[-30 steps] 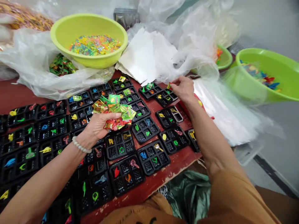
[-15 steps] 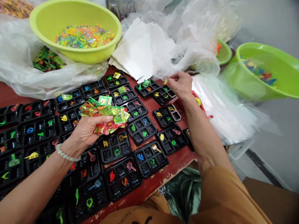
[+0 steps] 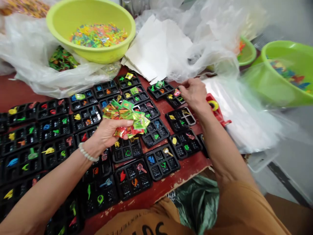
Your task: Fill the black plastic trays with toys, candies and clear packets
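Across the tabletop [image 3: 14, 94], rows of black trays [image 3: 53, 130], toys [image 3: 49, 150] sitting in their cells; at 11 o'clock a lime bowl [image 3: 73, 19] resting on a clear bag [image 3: 29, 62]. Judging by the pinch, a placing step: best done low over the tray [image 3: 171, 101] at 1 o'clock, setting the packet flat into a free cell rather than dropping it from height, so as not to knock toys already seated. Wise also to hold the spare bunch level and clear of the filled trays, lest any slide out.

Left hand [image 3: 111, 132], near centre: half closed, thumb on top and fingers beneath, clamped on a fanned bunch of packets [image 3: 127, 117], green, yellow and red, raised above the trays and apart from them.

Right hand [image 3: 195, 93], at 2 o'clock from the left one: almost closed, thumb and forefinger pinching one small pinkish packet [image 3: 177, 92] just over the tray's far cells; cannot tell whether touching the tray. Red dispenser [image 3: 216, 107] just beside the wrist, at 3 o'clock.
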Demonstrator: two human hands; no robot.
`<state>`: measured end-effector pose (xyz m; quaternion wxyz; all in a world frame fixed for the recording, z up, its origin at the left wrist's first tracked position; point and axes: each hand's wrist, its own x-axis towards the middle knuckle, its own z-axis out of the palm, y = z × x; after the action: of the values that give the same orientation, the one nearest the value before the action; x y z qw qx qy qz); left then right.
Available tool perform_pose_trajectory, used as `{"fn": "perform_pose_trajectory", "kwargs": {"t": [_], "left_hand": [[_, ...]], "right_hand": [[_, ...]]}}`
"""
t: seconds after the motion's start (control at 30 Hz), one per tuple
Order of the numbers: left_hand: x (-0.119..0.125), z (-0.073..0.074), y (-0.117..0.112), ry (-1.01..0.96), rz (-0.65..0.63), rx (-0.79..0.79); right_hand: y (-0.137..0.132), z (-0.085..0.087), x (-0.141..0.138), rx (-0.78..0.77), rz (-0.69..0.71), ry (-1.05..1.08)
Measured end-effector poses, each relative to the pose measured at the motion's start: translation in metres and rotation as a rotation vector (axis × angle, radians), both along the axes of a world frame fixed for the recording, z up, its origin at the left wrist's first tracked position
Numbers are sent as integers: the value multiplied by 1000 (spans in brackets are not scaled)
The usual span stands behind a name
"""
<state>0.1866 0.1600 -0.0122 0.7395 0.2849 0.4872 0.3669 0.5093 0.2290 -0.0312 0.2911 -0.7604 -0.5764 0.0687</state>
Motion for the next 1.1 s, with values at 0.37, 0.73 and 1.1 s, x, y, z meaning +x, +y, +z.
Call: {"fn": "perform_pose_trajectory", "kwargs": {"t": [0.37,0.73,1.1], "left_hand": [[12,1,-22,-49,-122,21],[-52,2,-30,78,20,20],[-51,-16,-22,30,18,-33]], "right_hand": [[-45,47,-116,-82,735,422],[-12,-16,-82,-280,609,-191],[-6,-23,-95,-216,556,-40]]}}
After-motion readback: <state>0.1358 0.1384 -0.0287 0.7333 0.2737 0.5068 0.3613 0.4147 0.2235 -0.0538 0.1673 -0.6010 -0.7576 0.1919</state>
